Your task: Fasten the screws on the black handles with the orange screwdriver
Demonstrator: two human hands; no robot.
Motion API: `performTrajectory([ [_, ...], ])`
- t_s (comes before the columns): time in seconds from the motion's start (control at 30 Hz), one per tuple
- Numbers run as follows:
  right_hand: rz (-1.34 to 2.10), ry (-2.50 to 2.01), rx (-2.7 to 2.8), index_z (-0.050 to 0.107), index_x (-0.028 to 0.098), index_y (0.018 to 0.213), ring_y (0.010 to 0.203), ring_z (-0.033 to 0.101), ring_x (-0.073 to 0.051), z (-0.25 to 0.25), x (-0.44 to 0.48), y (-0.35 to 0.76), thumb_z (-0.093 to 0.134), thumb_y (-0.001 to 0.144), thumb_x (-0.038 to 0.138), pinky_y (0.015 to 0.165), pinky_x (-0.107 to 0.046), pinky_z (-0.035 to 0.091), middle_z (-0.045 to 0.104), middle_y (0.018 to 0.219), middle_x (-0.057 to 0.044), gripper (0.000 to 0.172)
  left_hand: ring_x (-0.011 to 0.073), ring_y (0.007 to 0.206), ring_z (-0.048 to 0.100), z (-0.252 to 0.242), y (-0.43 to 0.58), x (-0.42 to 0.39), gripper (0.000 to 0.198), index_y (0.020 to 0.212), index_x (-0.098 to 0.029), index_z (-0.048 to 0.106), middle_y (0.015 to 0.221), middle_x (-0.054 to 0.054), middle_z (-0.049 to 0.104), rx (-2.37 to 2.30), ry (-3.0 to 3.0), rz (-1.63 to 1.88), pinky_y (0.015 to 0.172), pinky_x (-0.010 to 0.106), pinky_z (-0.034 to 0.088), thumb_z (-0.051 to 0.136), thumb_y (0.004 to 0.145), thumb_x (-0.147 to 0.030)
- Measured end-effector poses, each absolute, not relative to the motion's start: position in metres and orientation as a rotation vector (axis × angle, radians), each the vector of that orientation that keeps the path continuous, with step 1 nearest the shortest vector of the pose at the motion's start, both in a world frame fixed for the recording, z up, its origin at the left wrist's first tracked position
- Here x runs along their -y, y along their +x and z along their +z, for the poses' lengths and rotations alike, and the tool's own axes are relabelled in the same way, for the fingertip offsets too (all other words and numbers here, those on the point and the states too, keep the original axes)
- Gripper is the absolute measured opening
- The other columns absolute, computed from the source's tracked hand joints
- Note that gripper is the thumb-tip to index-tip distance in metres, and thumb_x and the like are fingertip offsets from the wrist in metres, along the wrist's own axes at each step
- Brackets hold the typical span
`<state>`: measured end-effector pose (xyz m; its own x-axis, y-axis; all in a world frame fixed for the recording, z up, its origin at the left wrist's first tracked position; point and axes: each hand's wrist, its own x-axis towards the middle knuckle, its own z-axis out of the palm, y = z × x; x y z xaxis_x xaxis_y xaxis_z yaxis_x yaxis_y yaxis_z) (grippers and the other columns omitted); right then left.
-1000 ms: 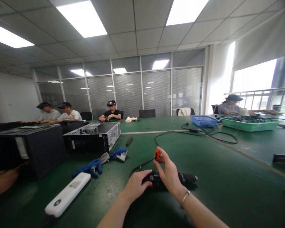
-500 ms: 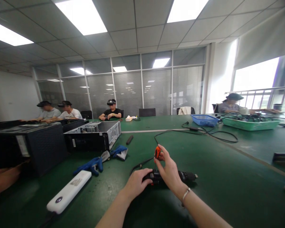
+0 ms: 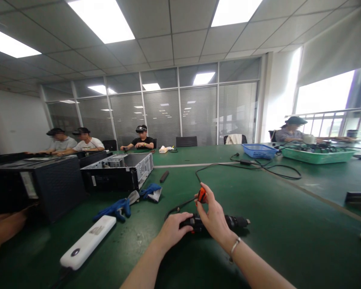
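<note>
A black electric screwdriver [image 3: 235, 221] lies across the green table in front of me, its tip pointing right. My left hand [image 3: 177, 226] is closed around its left part, thumb on the near side and fingers on the far side. Above the tool's body, my right hand [image 3: 212, 212] pinches an orange-and-black handle [image 3: 201, 195], apparently of a small screwdriver. A thin shaft runs down from it towards the black tool; where it ends is hidden by my fingers. Beside my left hand a black cord [image 3: 180, 207] curves over the table.
A white power strip [image 3: 88, 243] and blue-grey gloves [image 3: 117, 208] lie to the left. Behind them stand an opened computer case [image 3: 111, 176] and a dark case [image 3: 63, 188]. Blue [image 3: 260, 151] and green [image 3: 317, 156] baskets sit far right. Another person's arm [image 3: 6, 233] reaches in at left.
My right hand has turned the orange handle slightly, and its top has shifted a little to the right. My left hand stays on the electric screwdriver. Across the table, a person's arm has moved outward.
</note>
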<state>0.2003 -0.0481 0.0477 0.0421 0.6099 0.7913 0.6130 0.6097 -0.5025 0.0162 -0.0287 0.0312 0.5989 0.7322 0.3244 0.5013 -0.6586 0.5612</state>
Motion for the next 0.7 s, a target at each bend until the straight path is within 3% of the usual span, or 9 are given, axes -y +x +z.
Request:
performTrajectory([
  [0.17,-0.101,-1.08,1.582,0.036,0.021,0.139,0.086,0.064,-0.02,0.046,0.044,0.204,0.05,0.087,0.028,0.078,-0.036,0.054,0.063,0.111,-0.01,0.054,0.0213,0.104,0.062,0.029,0.015,0.023,0.044,0.118,-0.023,0.063,0.116,0.002,0.067,-1.048,2.343,0.765,0.096,0.028,0.042,0.07,0.075,-0.029],
  [0.4,0.048,-1.017,1.63,0.023,0.022,0.146,0.098,0.063,-0.018,0.047,0.046,0.2,0.041,0.091,0.022,0.086,-0.033,0.052,0.062,0.114,-0.009,0.058,0.0223,0.101,0.063,0.03,0.011,0.022,0.045,0.117,-0.025,0.064,0.112,0.001,0.069,-1.069,2.296,0.739,0.093,0.029,0.043,0.071,0.073,-0.032],
  [0.7,-0.043,-1.023,1.569,0.031,0.023,0.142,0.099,0.062,-0.021,0.048,0.045,0.204,0.05,0.089,0.025,0.087,-0.038,0.052,0.062,0.112,-0.009,0.057,0.022,0.097,0.064,0.032,0.0,0.016,0.043,0.109,-0.02,0.069,0.104,0.001,0.071,-1.009,2.153,0.714,0.088,0.028,0.046,0.07,0.066,-0.022],
])
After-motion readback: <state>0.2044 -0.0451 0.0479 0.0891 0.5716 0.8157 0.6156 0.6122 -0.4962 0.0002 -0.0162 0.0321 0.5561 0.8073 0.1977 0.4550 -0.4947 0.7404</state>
